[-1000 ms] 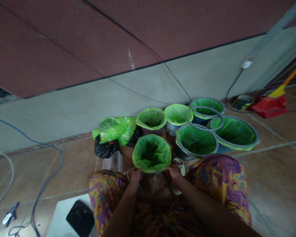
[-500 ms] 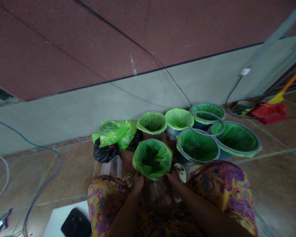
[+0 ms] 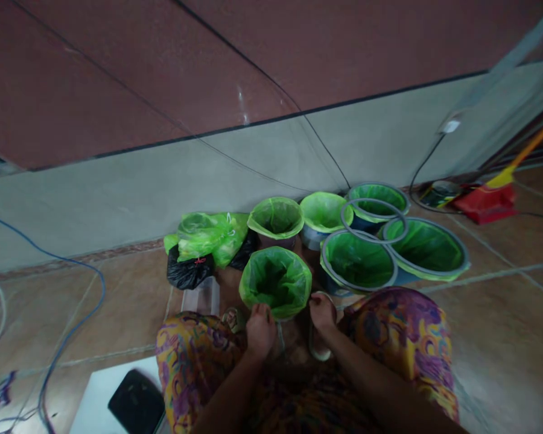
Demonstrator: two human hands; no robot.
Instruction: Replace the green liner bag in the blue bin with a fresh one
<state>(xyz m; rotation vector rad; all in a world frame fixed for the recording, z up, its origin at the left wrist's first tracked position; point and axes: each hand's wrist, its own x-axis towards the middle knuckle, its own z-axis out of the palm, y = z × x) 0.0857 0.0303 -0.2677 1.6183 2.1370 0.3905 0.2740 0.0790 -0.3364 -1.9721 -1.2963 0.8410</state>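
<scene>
Bin [image 3: 278, 283], green-lined, stood on floor [image 3: 131, 295] btwn knees [image 3: 402, 328], prob. so both hands could reach its rim: L hand [image 3: 259, 328], curled, was at front edge, R hand [image 3: 322, 310], half-closed, just beside R edge; can't tell if either gripped.

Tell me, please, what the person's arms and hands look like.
The left hand and right hand are ungloved, and the visible forearms show no sleeves. Whether rings are worn is too blurred to tell. The garment has a swirling yellow and purple print.
</scene>
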